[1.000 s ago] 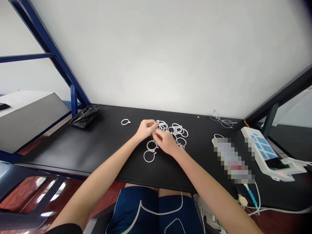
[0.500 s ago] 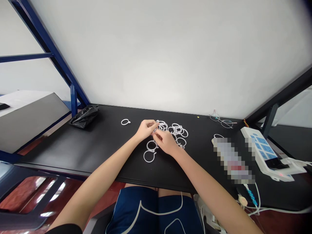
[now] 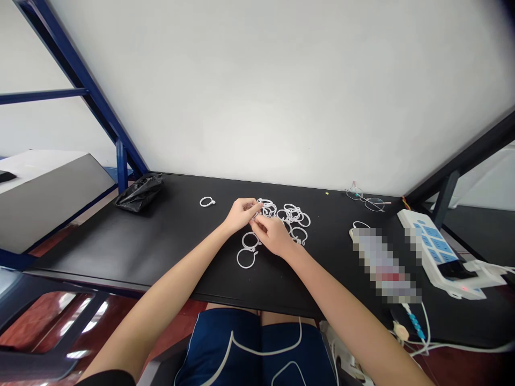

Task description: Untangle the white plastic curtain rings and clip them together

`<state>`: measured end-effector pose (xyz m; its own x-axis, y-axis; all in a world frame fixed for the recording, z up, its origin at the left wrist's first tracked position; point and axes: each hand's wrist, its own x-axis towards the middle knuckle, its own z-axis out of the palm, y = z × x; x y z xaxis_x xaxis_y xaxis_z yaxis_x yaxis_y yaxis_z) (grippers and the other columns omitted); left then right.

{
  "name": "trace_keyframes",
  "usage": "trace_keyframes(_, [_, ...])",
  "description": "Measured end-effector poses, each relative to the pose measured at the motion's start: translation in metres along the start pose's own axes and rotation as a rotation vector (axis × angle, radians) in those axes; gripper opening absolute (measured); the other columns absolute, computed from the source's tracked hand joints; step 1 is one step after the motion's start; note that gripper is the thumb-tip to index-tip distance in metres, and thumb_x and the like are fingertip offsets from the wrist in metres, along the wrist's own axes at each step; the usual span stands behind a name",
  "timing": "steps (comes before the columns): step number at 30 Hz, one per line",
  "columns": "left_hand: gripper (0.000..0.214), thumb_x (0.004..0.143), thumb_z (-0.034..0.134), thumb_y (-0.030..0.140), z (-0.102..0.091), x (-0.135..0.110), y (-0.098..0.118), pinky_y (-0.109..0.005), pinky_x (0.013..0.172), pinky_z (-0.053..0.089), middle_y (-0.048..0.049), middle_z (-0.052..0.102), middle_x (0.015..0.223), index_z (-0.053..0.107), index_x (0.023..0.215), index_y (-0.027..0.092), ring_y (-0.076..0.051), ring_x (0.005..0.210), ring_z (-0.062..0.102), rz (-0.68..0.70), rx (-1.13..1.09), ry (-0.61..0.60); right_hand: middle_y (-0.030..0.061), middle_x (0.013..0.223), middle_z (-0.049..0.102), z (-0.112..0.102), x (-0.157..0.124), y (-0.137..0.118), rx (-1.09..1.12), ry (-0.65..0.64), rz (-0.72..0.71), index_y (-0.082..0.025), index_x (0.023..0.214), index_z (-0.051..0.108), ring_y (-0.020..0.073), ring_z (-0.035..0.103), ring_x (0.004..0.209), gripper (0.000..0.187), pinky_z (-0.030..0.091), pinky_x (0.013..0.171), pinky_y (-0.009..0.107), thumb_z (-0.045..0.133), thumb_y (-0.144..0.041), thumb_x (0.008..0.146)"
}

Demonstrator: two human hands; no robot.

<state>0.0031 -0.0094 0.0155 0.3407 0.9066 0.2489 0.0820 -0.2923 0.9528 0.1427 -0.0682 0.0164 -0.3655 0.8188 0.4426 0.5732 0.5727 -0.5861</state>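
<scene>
Close together over the black table, my left hand (image 3: pixel 240 213) and my right hand (image 3: pixel 272 231) have their fingertips pinched around a small white piece, probably one of the white rings; the fingers hide most of it. Behind and beside my right hand lies a loose pile of thin white open rings (image 3: pixel 295 213) with small clasp-like ends. Two more white rings (image 3: pixel 245 258) rest just below my hands, nearer the table's front edge. A single white ring (image 3: pixel 206 201) lies apart, to the left of my left hand.
A crumpled black plastic bag (image 3: pixel 140 193) sits at the table's back left. On the right are eyeglasses (image 3: pixel 374 203), a blurred-out phone (image 3: pixel 384 265) with a cable, and a white power strip (image 3: pixel 434 249). A pale wall panel (image 3: pixel 257 96) rises behind the table.
Both hands stay in the same place with tiny finger movements; the white piece between the fingertips shows less than before. The rings on the table have not moved.
</scene>
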Motion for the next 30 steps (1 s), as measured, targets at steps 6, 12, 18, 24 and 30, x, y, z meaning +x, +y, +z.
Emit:
trace_keyframes(6, [0.037,0.082,0.06,0.042,0.0,-0.001,0.002,-0.02,0.045,0.028,0.0041,0.043,0.05,0.052,0.058,0.014,-0.006,0.046,0.037,-0.008,0.002,-0.004,-0.0063,0.048,0.036,0.001,-0.001,0.0,0.022,0.033,-0.004,-0.021,0.061,0.031,0.0089,0.034,0.044,0.034,0.027,0.05,0.024,0.044,-0.025,0.092])
trace_keyframes(12, [0.037,0.084,0.055,0.041,0.001,-0.003,0.005,-0.021,0.046,0.029,0.0046,0.041,0.048,0.056,0.06,0.014,-0.007,0.045,0.037,-0.001,0.067,0.019,-0.0056,0.047,0.041,0.001,-0.001,0.001,-0.006,0.067,0.007,-0.021,0.061,0.036,0.0093,0.036,0.043,0.033,0.029,0.05,0.024,0.045,-0.026,0.092])
trace_keyframes(18, [0.036,0.086,0.051,0.04,0.0,-0.003,0.005,-0.022,0.049,0.032,0.0037,0.045,0.051,0.059,0.063,0.014,-0.008,0.048,0.04,0.029,0.133,0.006,-0.0041,0.05,0.046,0.002,-0.001,0.005,-0.033,0.108,0.002,-0.021,0.061,0.038,0.0095,0.039,0.045,0.032,0.031,0.05,0.023,0.046,-0.026,0.092])
trace_keyframes(24, [0.032,0.086,0.047,0.034,0.001,-0.003,0.004,-0.022,0.051,0.035,0.0034,0.048,0.052,0.056,0.063,0.015,-0.01,0.049,0.045,0.027,0.123,-0.028,-0.0037,0.051,0.047,0.003,-0.002,0.004,-0.024,0.14,0.025,-0.021,0.062,0.043,0.0097,0.041,0.045,0.032,0.032,0.05,0.023,0.045,-0.029,0.093])
trace_keyframes(30, [0.049,0.092,0.037,0.048,-0.002,-0.006,0.011,-0.024,0.051,0.036,0.002,0.048,0.043,0.052,0.057,0.017,-0.012,0.042,0.048,0.001,0.316,0.02,-0.0032,0.052,0.05,-0.001,-0.001,0.002,0.013,0.179,0.026,-0.02,0.064,0.045,0.0096,0.042,0.046,0.032,0.033,0.051,0.024,0.046,-0.032,0.093])
